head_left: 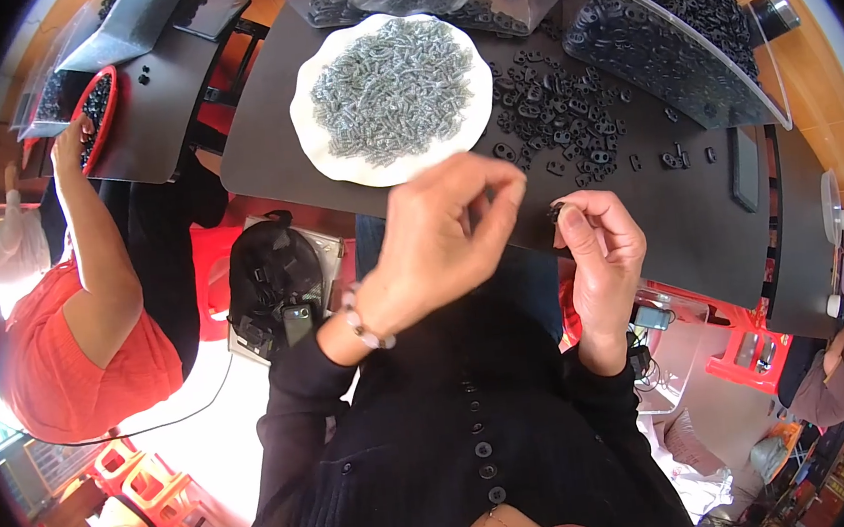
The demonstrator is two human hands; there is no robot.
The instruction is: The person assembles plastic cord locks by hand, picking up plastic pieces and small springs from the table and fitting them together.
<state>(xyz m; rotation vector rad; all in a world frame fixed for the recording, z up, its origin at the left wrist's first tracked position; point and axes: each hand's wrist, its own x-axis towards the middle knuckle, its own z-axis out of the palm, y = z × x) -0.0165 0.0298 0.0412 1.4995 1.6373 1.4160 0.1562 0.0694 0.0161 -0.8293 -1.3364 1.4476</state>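
A white scalloped plate (309,138) heaped with small metal springs (392,90) stands on the dark table. To its right lies a loose spread of small black plastic pieces (559,111), several with round holes. My left hand (430,238) hovers just off the plate's near edge, thumb and index finger pinched together; anything between the tips is too small to make out. Closed at the table's front edge, my right hand (604,258) holds a small black plastic piece (556,211) between thumb and fingertips. The two hands are a short way apart.
Clear bins of black pieces (669,51) stand along the table's far side. A dark flat phone-like slab (743,170) lies at the right. At the left, another person's hand (73,141) reaches into a red tray (108,115). A black bag (273,277) sits beside my left arm.
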